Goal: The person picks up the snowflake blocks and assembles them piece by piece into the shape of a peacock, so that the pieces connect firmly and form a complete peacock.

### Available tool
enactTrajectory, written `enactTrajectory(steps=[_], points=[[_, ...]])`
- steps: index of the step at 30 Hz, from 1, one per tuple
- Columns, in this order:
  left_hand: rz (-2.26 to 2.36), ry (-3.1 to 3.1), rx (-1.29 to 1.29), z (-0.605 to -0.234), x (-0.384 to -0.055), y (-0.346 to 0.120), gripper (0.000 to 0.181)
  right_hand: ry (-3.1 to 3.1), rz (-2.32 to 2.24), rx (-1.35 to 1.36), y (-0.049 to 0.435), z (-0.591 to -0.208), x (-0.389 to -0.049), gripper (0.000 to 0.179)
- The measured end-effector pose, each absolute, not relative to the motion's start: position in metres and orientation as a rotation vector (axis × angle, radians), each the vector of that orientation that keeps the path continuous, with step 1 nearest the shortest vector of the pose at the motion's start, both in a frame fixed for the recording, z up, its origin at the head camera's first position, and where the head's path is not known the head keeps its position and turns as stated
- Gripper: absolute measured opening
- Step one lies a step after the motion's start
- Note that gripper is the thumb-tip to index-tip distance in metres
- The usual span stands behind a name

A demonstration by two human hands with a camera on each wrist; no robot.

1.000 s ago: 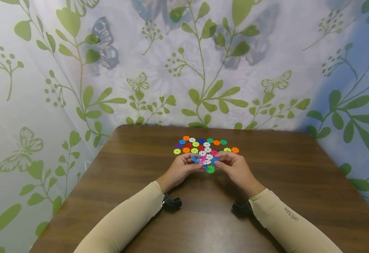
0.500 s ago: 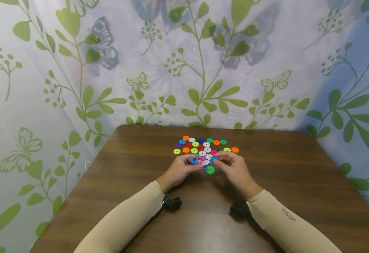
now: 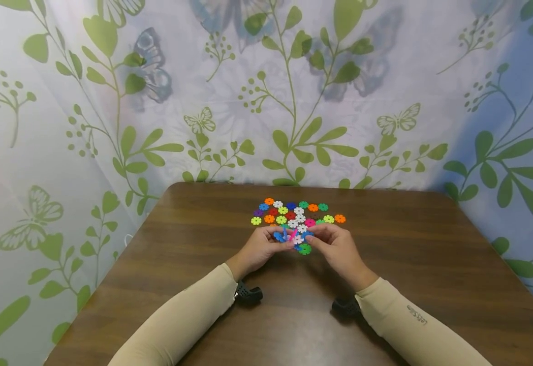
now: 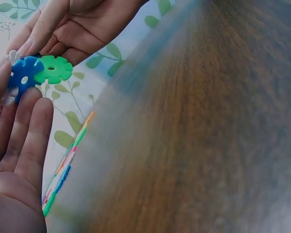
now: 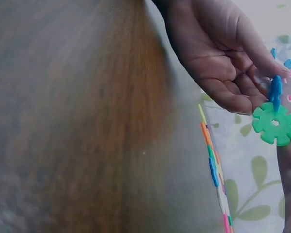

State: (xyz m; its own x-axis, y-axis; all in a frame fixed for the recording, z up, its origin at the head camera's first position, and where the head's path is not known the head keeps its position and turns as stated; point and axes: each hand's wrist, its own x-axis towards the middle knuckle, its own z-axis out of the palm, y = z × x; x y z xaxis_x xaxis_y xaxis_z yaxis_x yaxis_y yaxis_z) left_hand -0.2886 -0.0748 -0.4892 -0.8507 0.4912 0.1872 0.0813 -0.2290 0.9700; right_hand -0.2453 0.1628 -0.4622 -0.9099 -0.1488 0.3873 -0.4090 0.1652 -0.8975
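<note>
Both hands meet over the table around a small assembly of notched plastic discs. My left hand [image 3: 261, 248] grips it by its pale disc [image 3: 297, 239], near an upright pink disc [image 3: 293, 234] and blue discs [image 3: 278, 236]. A light green disc [image 5: 274, 124] sticks out from the assembly, slotted to a blue disc [image 5: 276, 91] in the right wrist view. My right hand [image 3: 339, 251] pinches another blue disc [image 3: 308, 236] at the right side. Whether this disc is joined to the rest is hidden by the fingers. In the left wrist view, a blue disc [image 4: 24, 76] overlaps the green one.
Several loose notched discs [image 3: 281, 219] in many colours lie flat just beyond the hands on the brown wooden table [image 3: 202, 229]. A patterned curtain [image 3: 229, 127] hangs behind the table's far edge. Dark wrist devices [image 3: 249, 294] sit under the sleeves.
The right hand and its blue disc have shifted slightly left, closer to the assembly. Both hands and the green disc appear a little lower. Both hands keep their hold.
</note>
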Motion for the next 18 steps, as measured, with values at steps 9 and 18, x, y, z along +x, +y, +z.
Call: enactTrajectory(steps=[9, 18], points=[[2.12, 1.862, 0.68, -0.4926, -0.2863, -0.0738, 0.014, -2.233, 1.755, 0.486, 0.1562, -0.4678, -0.2401, 0.013], [2.099, 1.878, 0.67, -0.4887, -0.2881, -0.0745, 0.015, -2.182, 1.814, 0.558, 0.1607, -0.4674, -0.2457, 0.024]])
